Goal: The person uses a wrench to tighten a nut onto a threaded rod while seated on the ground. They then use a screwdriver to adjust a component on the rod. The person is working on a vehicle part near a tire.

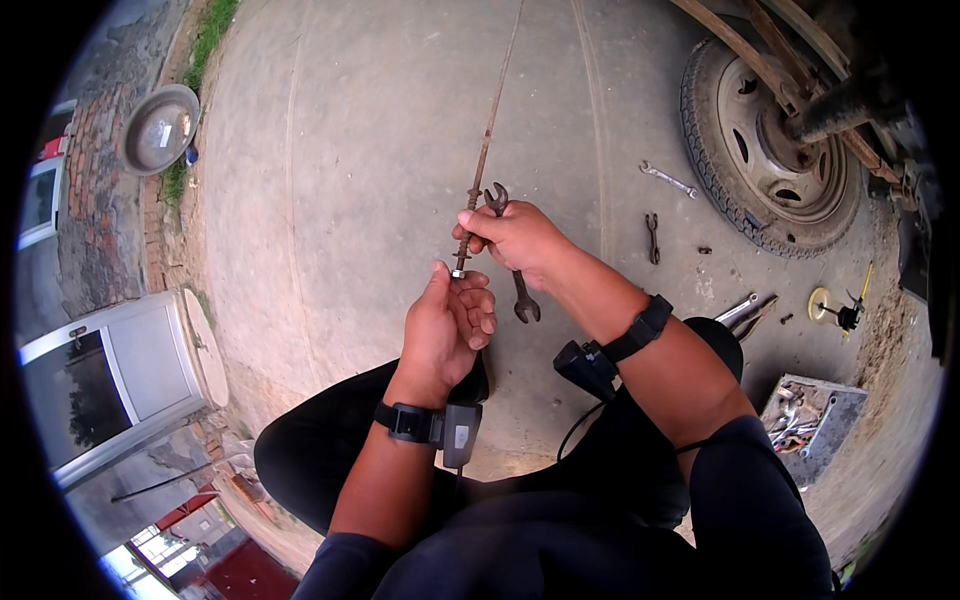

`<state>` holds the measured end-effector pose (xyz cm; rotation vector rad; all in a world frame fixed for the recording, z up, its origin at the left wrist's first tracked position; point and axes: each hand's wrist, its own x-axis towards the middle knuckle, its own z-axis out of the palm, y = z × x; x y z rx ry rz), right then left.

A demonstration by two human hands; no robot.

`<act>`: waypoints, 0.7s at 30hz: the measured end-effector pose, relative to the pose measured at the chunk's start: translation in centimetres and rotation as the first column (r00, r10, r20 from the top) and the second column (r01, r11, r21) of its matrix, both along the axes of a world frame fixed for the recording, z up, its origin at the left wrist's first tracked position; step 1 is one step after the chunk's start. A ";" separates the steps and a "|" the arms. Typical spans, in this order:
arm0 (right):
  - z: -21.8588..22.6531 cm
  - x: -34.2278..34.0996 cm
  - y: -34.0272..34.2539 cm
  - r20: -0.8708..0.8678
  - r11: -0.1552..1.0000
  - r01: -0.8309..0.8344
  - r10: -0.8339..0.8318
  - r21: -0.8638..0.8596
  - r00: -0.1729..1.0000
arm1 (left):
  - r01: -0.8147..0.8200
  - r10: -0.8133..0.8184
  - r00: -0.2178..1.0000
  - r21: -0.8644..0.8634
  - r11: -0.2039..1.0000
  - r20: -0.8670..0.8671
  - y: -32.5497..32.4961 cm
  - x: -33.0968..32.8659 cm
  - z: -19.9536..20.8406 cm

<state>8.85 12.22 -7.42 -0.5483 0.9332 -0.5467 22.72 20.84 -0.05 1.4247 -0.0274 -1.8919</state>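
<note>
A long thin rusty rod (487, 140) runs from the top of the view down to my hands. Near its lower end a coil spring (465, 240) sits around it, and a small shiny nut (458, 273) is at the tip. My right hand (522, 240) is closed, with thumb and fingers pinching the rod by the spring. An open-ended wrench (524, 300) is also in that hand, its two jaws sticking out above and below. My left hand (446, 318) has its thumb and curled fingers around the nut at the rod's end.
To the right stand a wheel with a tyre (722, 170) and rusty metal bars. A silver wrench (668, 179), a short dark wrench (652, 238) and a metal toolbox (838, 428) lie on the concrete. At the left are a round basin (160, 130) and a white door (145, 375).
</note>
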 end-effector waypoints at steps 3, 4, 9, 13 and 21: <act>0.0 0.0 0.1 0.006 1.000 0.008 -0.008 0.000 1.000 | -0.124 0.124 0.986 0.009 0.992 -0.114 0.0 0.1 -0.1; 0.1 0.0 0.1 0.009 1.000 0.007 -0.007 -0.002 1.000 | -0.099 0.098 0.994 -0.023 0.995 -0.040 0.0 0.0 0.0; 0.2 0.1 0.1 0.002 1.000 0.002 -0.002 0.000 1.000 | 0.515 -0.145 0.445 -0.121 0.849 0.884 0.1 -0.7 -0.6; 0.4 -0.4 -0.1 -0.002 1.000 0.010 -0.010 0.003 1.000 | 0.333 -0.206 0.701 -0.058 0.941 0.683 0.0 -0.9 -0.1; 0.0 0.1 0.1 0.003 1.000 0.010 -0.010 0.002 1.000 | -0.003 0.005 0.996 -0.030 1.000 0.088 -0.1 -0.4 0.1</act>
